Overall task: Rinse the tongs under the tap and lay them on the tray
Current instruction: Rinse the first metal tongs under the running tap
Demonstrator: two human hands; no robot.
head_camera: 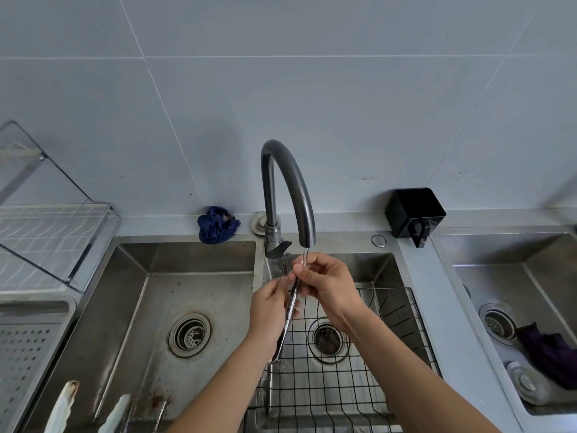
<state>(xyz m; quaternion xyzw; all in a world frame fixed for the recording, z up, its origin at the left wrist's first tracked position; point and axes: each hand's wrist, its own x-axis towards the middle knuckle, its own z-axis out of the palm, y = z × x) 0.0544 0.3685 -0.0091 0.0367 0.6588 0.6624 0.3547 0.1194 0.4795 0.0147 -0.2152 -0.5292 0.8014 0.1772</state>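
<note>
Metal tongs (291,310) are held nearly upright under the dark curved tap (288,182), over the middle sink. A thin stream of water (305,256) runs from the spout onto their upper end. My left hand (269,310) grips the tongs around their middle and lower part. My right hand (324,282) pinches the top end just below the spout. The perforated metal tray (28,345) lies at the far left edge, beside the left sink.
A black wire basket (359,370) sits in the middle sink. The left sink (156,292) holds utensils (93,407) at its near edge. A dish rack (46,232) stands back left. A blue cloth (217,225) and black holder (413,212) sit behind the sinks.
</note>
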